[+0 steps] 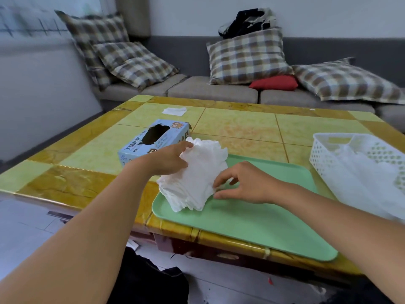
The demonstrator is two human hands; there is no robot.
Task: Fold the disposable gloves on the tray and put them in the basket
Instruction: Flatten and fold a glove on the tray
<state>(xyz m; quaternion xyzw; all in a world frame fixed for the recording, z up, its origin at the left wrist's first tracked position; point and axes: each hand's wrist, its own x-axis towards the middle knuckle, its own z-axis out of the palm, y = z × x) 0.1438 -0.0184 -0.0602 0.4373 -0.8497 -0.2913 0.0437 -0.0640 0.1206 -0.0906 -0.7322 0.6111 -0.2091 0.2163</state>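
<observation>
A: Head view, item: gloves (194, 174), stacked at tray (252, 216) ten o'clock; left hand (168, 160) grip pinching stack, right hand (243, 183) fingertips curled at its edge

B: Risk: thin slippery layers may slide, spilling onto bench (241, 126); basket (359, 163) at three o'clock

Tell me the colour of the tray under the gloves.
Mint green tray, clearest in the head view; the white gloves sit at its left end.

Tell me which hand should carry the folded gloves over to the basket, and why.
Right, probably. The right hand already touches the gloves on their basket-side edge, and the basket stands on that side. The left hand would have to cross over.
</observation>
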